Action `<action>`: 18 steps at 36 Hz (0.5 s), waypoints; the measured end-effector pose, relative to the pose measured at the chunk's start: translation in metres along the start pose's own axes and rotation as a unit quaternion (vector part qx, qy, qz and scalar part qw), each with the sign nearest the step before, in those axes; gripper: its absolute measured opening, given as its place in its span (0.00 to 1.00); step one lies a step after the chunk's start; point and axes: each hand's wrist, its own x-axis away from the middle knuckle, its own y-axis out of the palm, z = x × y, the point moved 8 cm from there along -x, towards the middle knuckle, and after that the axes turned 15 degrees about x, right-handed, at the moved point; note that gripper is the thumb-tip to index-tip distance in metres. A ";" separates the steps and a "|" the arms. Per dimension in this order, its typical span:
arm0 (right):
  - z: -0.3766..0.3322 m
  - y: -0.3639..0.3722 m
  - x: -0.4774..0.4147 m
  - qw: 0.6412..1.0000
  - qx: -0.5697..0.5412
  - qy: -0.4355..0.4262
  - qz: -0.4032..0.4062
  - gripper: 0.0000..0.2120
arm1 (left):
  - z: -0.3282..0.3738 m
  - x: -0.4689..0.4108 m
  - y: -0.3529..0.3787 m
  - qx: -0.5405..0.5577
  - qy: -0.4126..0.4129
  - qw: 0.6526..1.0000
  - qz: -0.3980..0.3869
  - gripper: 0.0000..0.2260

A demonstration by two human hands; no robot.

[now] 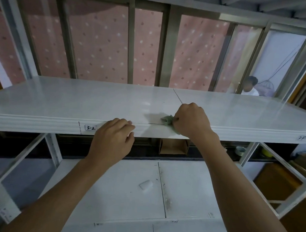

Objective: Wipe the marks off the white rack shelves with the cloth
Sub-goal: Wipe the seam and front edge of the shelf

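Right grip: the right hand [191,120] is bunching the green cloth [168,120] in a closed fist, with only a corner of the cloth showing at the thumb side.
Left grip: the left hand [112,141] is holding nothing; its fingers are curling loosely over the front lip of the upper shelf [61,100], bracing there.
Cloth position: it is pressing on the upper shelf right at the front edge, just beside the seam [177,96] between the two panels.
Step in hand: by the look of it, the person is rubbing a spot at the front of the seam on this shelf.
Next move: probably working the cloth along the seam and edge, keeping pressure flat while the left hand is steadying the rack.
Left to do: the lower shelf [120,190] is showing dark specks and a smudge [168,202] along its own seam, so that level is likely waiting.
Nearby: a small white block [146,184] is lying on the lower shelf; a label reading 3-2 [90,127] is sitting on the upper lip.
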 end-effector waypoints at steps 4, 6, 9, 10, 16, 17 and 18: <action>-0.008 0.004 0.000 1.000 -0.016 -0.022 0.000 0.14 | 0.003 0.000 -0.001 -0.004 -0.004 1.000 -0.002 0.14; -0.012 0.003 0.001 0.999 -0.029 -0.026 0.003 0.15 | 0.002 -0.001 -0.002 0.002 0.000 1.000 -0.003 0.13; -0.021 0.000 0.001 0.999 -0.025 -0.037 0.009 0.16 | 0.001 0.000 -0.004 0.010 0.012 1.000 -0.001 0.14; -0.025 -0.001 0.001 0.999 -0.023 -0.042 0.009 0.17 | 0.000 0.002 -0.007 0.013 0.018 1.000 0.004 0.13; -0.055 -0.005 -0.001 0.998 -0.041 -0.041 0.015 0.16 | -0.018 0.019 -0.040 -0.015 0.059 0.996 0.067 0.07; -0.061 -0.005 -0.001 0.998 -0.047 -0.039 0.019 0.15 | -0.026 0.022 -0.048 -0.020 0.057 0.995 0.074 0.07; -0.067 -0.006 -0.001 0.997 -0.054 -0.039 0.024 0.15 | -0.036 0.026 -0.055 -0.025 0.053 0.995 0.080 0.07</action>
